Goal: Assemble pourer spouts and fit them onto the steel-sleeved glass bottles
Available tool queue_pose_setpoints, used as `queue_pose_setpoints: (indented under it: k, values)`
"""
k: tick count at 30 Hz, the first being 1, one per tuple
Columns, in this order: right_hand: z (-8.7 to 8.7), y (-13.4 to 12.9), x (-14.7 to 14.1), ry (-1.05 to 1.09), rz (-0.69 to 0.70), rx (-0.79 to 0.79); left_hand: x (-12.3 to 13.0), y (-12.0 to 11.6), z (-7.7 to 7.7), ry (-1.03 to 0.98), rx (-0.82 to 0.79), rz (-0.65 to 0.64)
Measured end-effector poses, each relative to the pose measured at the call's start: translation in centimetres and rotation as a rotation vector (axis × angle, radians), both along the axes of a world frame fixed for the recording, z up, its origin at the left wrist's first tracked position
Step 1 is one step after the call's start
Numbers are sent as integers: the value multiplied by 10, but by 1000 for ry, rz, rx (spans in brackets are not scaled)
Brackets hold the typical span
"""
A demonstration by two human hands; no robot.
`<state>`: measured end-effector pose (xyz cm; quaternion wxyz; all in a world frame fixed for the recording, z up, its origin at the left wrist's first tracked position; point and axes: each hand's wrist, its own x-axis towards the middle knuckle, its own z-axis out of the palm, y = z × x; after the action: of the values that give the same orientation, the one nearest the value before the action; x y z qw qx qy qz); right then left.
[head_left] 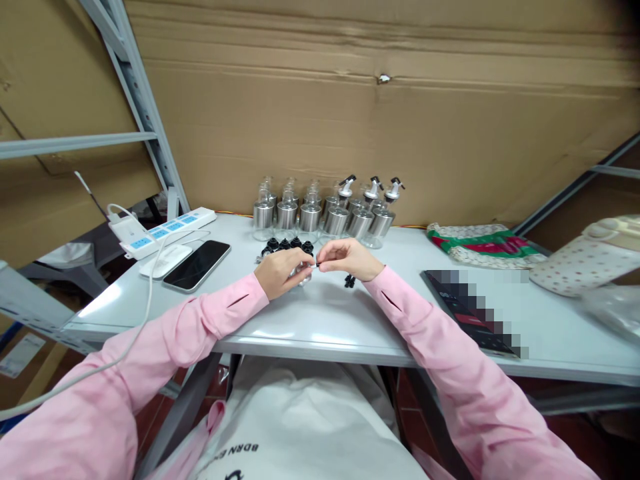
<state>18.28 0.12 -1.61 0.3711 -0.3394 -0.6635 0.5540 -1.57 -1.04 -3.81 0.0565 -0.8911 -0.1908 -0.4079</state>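
Observation:
My left hand (pixel 286 272) and my right hand (pixel 354 259) meet above the table's middle, fingertips almost touching. Between the left fingers sits a small whitish part, mostly hidden by them. A tiny black piece (pixel 317 265) is pinched in my right fingertips, against the whitish part. Just behind the left hand lies a cluster of black pourer stoppers (pixel 284 245). A few small black caps (pixel 350 281) rest below my right hand. Farther back stand rows of glass bottles with steel sleeves (pixel 287 215); three carry pourer spouts (pixel 371 191) with black flip tops.
On the left lie a phone (pixel 197 265), a white charger (pixel 166 261) and a power strip (pixel 170 232); a white cable crosses my left sleeve. To the right are a dark flat panel, partly pixelated (pixel 465 310), a patterned cloth (pixel 473 244) and a dotted white container (pixel 575 260). Cardboard (pixel 350 120) stands behind.

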Motion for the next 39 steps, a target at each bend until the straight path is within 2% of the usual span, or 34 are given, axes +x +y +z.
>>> queue_pose_setpoints:
  k: [7, 11, 16, 27, 32, 36, 39]
  values:
    - [1, -2, -1, -20, 2, 29, 0, -1, 2, 21, 10, 0]
    - [1, -2, -1, -7, -5, 59, -1, 1, -3, -19, 55, 14]
    - [-2, 0, 1, 14, 69, 59, -2, 5, -9, -68, 23, 67]
    - [-6, 2, 5, 52, 283, 37, -1, 6, -11, -173, -237, -108]
    - [-5, 0, 7, 8, 375, -11, 0, 8, -15, -206, -336, -131]
    - [-1, -3, 6, 67, 371, -66, 0, 7, -13, -212, -330, -133]
    - [2, -4, 7, 167, 313, -129, 0, 6, -9, -209, -214, -161]
